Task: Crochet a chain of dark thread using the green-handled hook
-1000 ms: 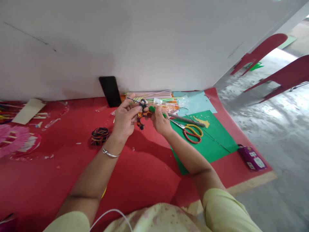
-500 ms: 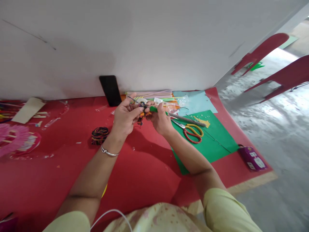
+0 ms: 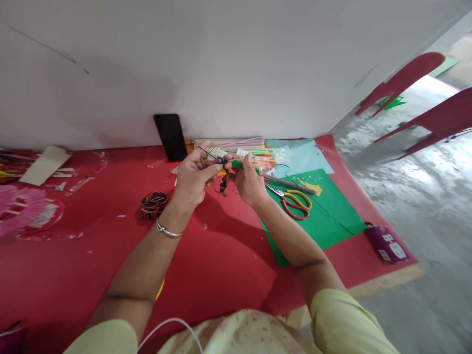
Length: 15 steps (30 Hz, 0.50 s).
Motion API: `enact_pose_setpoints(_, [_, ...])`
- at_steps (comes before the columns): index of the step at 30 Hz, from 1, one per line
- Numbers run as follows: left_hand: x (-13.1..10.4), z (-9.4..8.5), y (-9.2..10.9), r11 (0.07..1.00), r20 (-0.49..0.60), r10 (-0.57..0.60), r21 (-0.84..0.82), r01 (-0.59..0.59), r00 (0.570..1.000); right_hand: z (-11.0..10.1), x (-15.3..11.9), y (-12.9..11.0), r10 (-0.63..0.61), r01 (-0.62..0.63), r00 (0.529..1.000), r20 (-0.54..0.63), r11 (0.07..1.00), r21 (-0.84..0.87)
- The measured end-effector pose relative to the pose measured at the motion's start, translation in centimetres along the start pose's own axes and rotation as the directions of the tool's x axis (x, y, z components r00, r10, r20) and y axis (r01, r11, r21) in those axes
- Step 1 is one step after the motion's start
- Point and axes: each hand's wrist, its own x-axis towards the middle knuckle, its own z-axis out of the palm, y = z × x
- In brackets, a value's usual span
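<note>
My left hand (image 3: 192,178) pinches a small bundle of dark multicoloured yarn (image 3: 223,184), part of which dangles below the fingers. A dark strand loops up over its index finger. Close beside it, my right hand (image 3: 248,181) is closed round a green-handled tool (image 3: 239,165), whose left end meets the yarn; its tip is hidden among the fingers. A long grey-brown rod (image 3: 291,184) extends to the right from that hand. A ball of multicoloured yarn (image 3: 153,205) lies on the red table cover, left of my hands.
Scissors (image 3: 295,203) with red and yellow handles rest on a green sheet (image 3: 324,221). A black phone (image 3: 170,136) leans on the wall. Sticks (image 3: 236,143) lie behind my hands, a purple box (image 3: 386,243) at the right edge, pink paper crafts (image 3: 22,209) at left.
The yarn piece hangs lower and shows more below my fingers. Both hands keep nearly the same place, with a slight shift of the whole view.
</note>
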Motion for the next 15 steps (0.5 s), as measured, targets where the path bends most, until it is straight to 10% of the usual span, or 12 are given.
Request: enact_pose_setpoints(15, [0.4, -0.5, -1.4, 0.955, -0.058, 0.212, 0.224, -0.194, 0.976, -0.5, -0.5, -0.8, -0.074, 0.093, 0.991, 0.11, 0.981, -0.17])
